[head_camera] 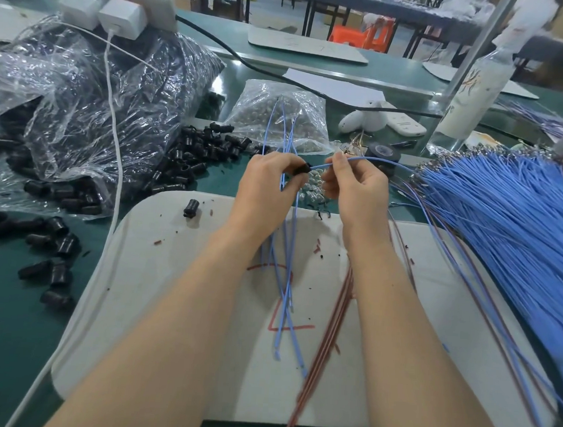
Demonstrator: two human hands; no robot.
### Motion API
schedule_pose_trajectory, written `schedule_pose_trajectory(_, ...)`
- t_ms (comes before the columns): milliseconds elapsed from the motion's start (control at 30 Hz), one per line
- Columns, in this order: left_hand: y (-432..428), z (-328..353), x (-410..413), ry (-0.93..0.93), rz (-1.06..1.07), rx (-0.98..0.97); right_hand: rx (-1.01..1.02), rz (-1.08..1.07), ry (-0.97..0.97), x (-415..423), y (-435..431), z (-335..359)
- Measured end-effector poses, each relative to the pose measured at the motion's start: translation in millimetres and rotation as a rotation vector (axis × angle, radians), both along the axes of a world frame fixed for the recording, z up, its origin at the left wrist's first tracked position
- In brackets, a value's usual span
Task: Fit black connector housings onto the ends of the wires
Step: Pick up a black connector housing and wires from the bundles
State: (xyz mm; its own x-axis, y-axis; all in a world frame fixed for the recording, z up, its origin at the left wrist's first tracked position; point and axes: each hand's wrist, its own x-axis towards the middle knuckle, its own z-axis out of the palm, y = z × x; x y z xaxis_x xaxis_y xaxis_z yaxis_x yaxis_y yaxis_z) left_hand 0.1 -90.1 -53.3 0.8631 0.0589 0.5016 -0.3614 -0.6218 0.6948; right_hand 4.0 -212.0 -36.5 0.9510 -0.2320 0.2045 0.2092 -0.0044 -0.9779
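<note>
My left hand [269,179] pinches a black connector housing [302,170] above the white mat, and several blue wires [285,280] run through the same hand, hanging down over the mat. My right hand [355,188] pinches a blue wire [374,159] whose end meets the housing; the wire arcs right toward the big blue wire bundle [519,223]. Several brown wires [331,333] trail down from my right hand. Loose black housings [197,154] lie piled left of my hands, and a single one [192,208] sits on the mat.
A white mat [167,305] with red marks covers the green table. A large clear bag of black housings [91,106] lies at left, a smaller bag of beads [280,113] behind my hands. A white cable [115,181], tape roll [382,152], remote [406,123] and bottle [471,96] stand around.
</note>
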Motion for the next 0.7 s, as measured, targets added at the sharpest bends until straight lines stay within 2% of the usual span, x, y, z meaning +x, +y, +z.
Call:
schedule_pose_trajectory(133, 0.0, 2.2, -1.1, 0.008, -0.029, -0.088, 0.038, 0.007, 0.029, 0.0, 0.6, 0.7)
schedule_pose_trajectory(267, 0.5, 3.2, -1.8, 0.012, -0.052, -0.047, 0.041, 0.020, 0.022, -0.2, 1.9, 0.7)
schedule_pose_trajectory(400, -2.9, 1.6, -2.7, 0.003, -0.066, 0.046, -0.055, 0.019, -0.015, 0.2, 2.6, -0.9)
schedule_pose_trajectory(500, -3.5, 2.5, -4.0, 0.008, -0.060, 0.011, -0.131, 0.005, -0.021, 0.0, 1.5, -2.1)
schedule_pose_trajectory(600, -2.7, 4.4, -4.9, 0.021, -0.045, -0.049, -0.024, -0.020, -0.010, -0.6, 1.4, 0.3)
schedule_pose_trajectory(700, -6.5, 6.0, -6.8, -0.051, -0.031, 0.020, 0.078, 0.087, -0.001, -1.4, 4.1, 0.7)
